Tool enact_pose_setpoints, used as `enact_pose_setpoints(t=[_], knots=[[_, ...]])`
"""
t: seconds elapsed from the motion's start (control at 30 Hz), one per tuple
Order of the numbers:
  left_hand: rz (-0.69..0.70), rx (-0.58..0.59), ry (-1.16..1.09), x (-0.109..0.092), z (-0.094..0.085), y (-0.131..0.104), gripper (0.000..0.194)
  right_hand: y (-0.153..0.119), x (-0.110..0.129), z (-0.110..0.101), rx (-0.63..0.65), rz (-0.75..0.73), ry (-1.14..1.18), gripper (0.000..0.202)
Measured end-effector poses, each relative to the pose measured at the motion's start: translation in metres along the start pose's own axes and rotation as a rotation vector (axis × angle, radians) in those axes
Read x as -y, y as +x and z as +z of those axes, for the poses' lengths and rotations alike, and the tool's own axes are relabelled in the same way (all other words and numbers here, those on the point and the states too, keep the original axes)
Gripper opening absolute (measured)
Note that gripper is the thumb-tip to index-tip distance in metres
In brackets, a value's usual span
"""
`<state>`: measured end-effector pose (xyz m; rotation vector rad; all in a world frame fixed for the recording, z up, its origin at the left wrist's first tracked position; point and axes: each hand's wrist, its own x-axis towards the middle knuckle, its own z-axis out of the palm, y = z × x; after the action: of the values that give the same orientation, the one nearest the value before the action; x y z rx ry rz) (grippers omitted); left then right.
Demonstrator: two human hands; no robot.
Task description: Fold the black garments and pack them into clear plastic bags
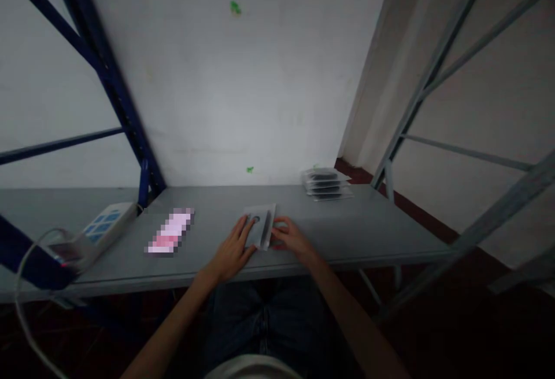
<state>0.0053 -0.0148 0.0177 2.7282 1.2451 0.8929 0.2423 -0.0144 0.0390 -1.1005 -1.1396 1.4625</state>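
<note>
On the grey tabletop in front of me lies a flat, pale packet (pixel 259 224) with a small dark round mark near its top. It appears to be in a clear plastic sleeve, whose loose edge shows on the right. My left hand (pixel 233 253) rests over the packet's left side, fingers stretched out on its face and thumb by the lower edge. The fingers of my right hand (pixel 291 237) are bent around the sleeve's right edge and seem to pinch it. Their tips are partly hidden.
At the back right of the grey table (pixel 208 205) stands a stack of similar packets (pixel 326 184). A pixelated pink-and-white rectangle (pixel 170 231) lies to the left. Beyond it are a white power strip (pixel 104 226) and a cable. Blue posts (pixel 117 96) and grey posts (pixel 416 101) flank the table.
</note>
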Motion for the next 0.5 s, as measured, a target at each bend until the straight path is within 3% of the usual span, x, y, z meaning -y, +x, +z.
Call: enact_pose_setpoints(t=[0.3,0.5], knots=[[-0.02,0.031,-0.01,0.002,0.002,-0.001,0.071,0.005,-0.004,0.005,-0.073,-0.178,-0.184,0.048],[-0.01,0.038,-0.009,0.003,0.003,-0.001,0.072,0.011,-0.011,0.0,-0.05,-0.118,-0.381,0.036]])
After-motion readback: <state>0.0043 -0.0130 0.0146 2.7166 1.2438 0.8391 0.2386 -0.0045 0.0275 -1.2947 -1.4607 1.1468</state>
